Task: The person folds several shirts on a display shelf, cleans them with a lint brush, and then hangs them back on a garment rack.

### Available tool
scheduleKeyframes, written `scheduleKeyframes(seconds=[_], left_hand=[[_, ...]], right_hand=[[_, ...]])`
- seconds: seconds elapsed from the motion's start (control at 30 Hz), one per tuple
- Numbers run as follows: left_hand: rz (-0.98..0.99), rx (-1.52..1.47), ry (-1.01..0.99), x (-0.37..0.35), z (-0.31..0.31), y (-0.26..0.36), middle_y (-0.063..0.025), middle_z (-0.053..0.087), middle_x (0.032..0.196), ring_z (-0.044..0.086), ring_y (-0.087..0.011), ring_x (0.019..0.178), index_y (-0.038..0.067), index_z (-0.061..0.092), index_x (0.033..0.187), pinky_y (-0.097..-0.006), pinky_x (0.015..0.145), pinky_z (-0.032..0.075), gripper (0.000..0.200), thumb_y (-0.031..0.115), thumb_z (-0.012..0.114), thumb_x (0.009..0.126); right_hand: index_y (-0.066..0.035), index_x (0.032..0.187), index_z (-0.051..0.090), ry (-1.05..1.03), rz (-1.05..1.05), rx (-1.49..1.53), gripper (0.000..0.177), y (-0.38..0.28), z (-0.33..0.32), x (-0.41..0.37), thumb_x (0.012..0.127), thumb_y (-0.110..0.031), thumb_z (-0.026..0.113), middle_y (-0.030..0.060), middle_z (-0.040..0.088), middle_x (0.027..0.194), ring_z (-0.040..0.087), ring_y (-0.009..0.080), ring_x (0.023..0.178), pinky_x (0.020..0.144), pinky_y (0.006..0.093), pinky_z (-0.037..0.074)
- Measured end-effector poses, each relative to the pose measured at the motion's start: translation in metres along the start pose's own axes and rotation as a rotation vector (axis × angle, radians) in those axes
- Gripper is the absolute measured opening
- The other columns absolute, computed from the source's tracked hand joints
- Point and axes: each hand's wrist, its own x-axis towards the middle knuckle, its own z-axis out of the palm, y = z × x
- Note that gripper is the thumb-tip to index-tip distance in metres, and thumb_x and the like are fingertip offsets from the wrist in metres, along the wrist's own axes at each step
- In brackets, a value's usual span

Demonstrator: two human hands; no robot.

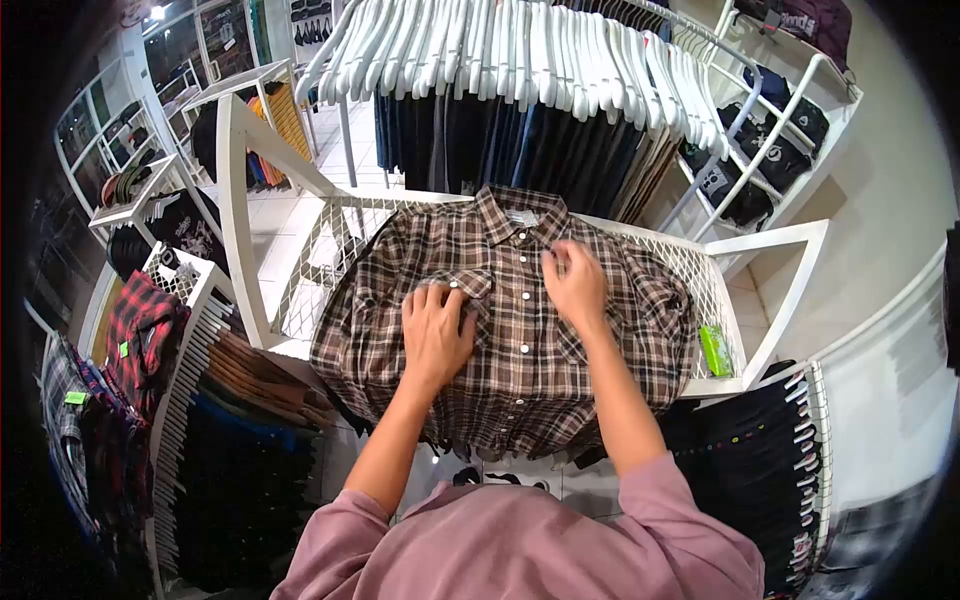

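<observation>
A brown, black and white plaid button-up shirt (520,330) lies spread front up in front of me, its collar (522,215) at the far end and white buttons down the middle. My left hand (438,335) rests on the chest at the left, fingers apart and bent, touching the fabric beside a buttoned pocket flap (470,284). To the right of the button row, my right hand (578,288) is over the upper chest, its fingers curved and apart with nothing visible in them. The lower part of the shirt drapes over the near edge.
Beneath the shirt is a white mesh-topped rack (685,262) with raised end frames. A small green packet (715,350) lies at its right. White hangers (520,60) with trousers hang beyond it. Clothes racks stand on both sides, with red plaid shirts (145,325) at left.
</observation>
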Motion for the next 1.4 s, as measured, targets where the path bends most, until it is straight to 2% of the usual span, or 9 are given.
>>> scheduleKeyframes(seconds=[0.2, 0.4, 0.5, 0.63, 0.67, 0.77, 0.9, 1.0, 1.4], left_hand=[[-0.122, 0.005, 0.053, 0.002, 0.013, -0.012, -0.0141, 0.06, 0.104, 0.056, -0.0323, 0.103, 0.003, 0.06, 0.116, -0.0479, 0.098, 0.041, 0.027, 0.014, 0.066, 0.091], [-0.146, -0.053, -0.04, -0.002, 0.005, -0.013, -0.0137, 0.064, 0.114, 0.057, -0.0325, 0.11, 0.004, 0.058, 0.131, -0.0497, 0.102, 0.039, 0.044, 0.007, 0.066, 0.087], [-0.103, -0.094, 0.0, -0.002, 0.012, -0.019, -0.0134, 0.064, 0.114, 0.057, -0.0323, 0.109, 0.004, 0.059, 0.128, -0.0496, 0.103, 0.039, 0.042, 0.002, 0.066, 0.087], [0.014, -0.182, -0.055, 0.0, 0.011, -0.013, -0.0133, 0.064, 0.106, 0.056, -0.0314, 0.095, 0.003, 0.059, 0.113, -0.048, 0.094, 0.04, 0.035, -0.004, 0.061, 0.079], [0.01, -0.232, -0.03, 0.001, 0.013, -0.011, -0.0129, 0.063, 0.1, 0.053, -0.0312, 0.092, 0.003, 0.058, 0.111, -0.0473, 0.09, 0.04, 0.036, -0.006, 0.06, 0.076], [-0.027, -0.137, 0.025, 0.004, 0.01, -0.007, -0.0128, 0.062, 0.101, 0.053, -0.0306, 0.093, 0.003, 0.058, 0.111, -0.0467, 0.092, 0.04, 0.035, -0.006, 0.059, 0.077], [-0.16, -0.023, 0.112, 0.005, 0.004, -0.002, -0.0133, 0.06, 0.109, 0.054, -0.032, 0.107, 0.004, 0.058, 0.122, -0.0499, 0.101, 0.038, 0.04, -0.004, 0.059, 0.083], [-0.214, -0.064, 0.044, 0.003, 0.01, -0.006, -0.0137, 0.06, 0.111, 0.054, -0.033, 0.112, 0.005, 0.056, 0.129, -0.0514, 0.104, 0.036, 0.042, 0.0, 0.062, 0.087], [-0.167, -0.059, 0.029, -0.002, 0.017, -0.014, -0.014, 0.06, 0.11, 0.055, -0.0341, 0.109, 0.007, 0.06, 0.123, -0.0489, 0.099, 0.039, 0.038, -0.001, 0.064, 0.087]], right_hand=[[-0.007, 0.118, 0.068, -0.025, 0.103, -0.201, 0.04, 0.027, 0.085, 0.08, 0.087, -0.033, 0.072, 0.0137, 0.073, 0.111, 0.065, 0.0348, 0.107, 0.094, 0.0458, 0.05], [-0.004, 0.115, 0.073, -0.127, 0.184, 0.47, 0.022, 0.038, 0.064, 0.078, 0.096, -0.006, 0.062, 0.0072, 0.074, 0.092, 0.069, 0.016, 0.085, 0.08, 0.0333, 0.054], [-0.004, 0.111, 0.075, -0.511, -0.047, 0.51, 0.023, 0.056, 0.041, 0.085, 0.098, -0.013, 0.059, 0.0074, 0.074, 0.092, 0.068, 0.0164, 0.084, 0.082, 0.0338, 0.054], [-0.009, 0.109, 0.077, -0.423, -0.03, 0.154, 0.028, 0.037, 0.035, 0.106, 0.098, -0.023, 0.056, 0.0134, 0.075, 0.098, 0.07, 0.029, 0.09, 0.087, 0.0384, 0.052], [-0.008, 0.108, 0.076, -0.17, -0.287, 0.019, 0.026, 0.043, 0.049, 0.109, 0.096, -0.021, 0.057, 0.0166, 0.074, 0.101, 0.069, 0.0367, 0.093, 0.086, 0.0413, 0.053], [-0.008, 0.107, 0.076, -0.231, -0.387, -0.03, 0.025, 0.046, 0.079, 0.119, 0.096, -0.021, 0.057, 0.017, 0.074, 0.105, 0.069, 0.0379, 0.097, 0.086, 0.0434, 0.054], [-0.011, 0.111, 0.077, -0.554, 0.044, 0.016, 0.027, 0.024, 0.085, 0.126, 0.086, -0.022, 0.074, 0.0171, 0.076, 0.097, 0.073, 0.0341, 0.094, 0.088, 0.0401, 0.056], [-0.009, 0.108, 0.077, -0.61, -0.04, -0.012, 0.028, 0.019, 0.087, 0.128, 0.083, -0.021, 0.075, 0.0132, 0.076, 0.091, 0.073, 0.0251, 0.086, 0.081, 0.0368, 0.056], [-0.004, 0.105, 0.075, -0.696, -0.115, -0.108, 0.027, 0.019, 0.109, 0.136, 0.082, -0.016, 0.067, 0.0188, 0.075, 0.097, 0.073, 0.0312, 0.09, 0.081, 0.0398, 0.055]])
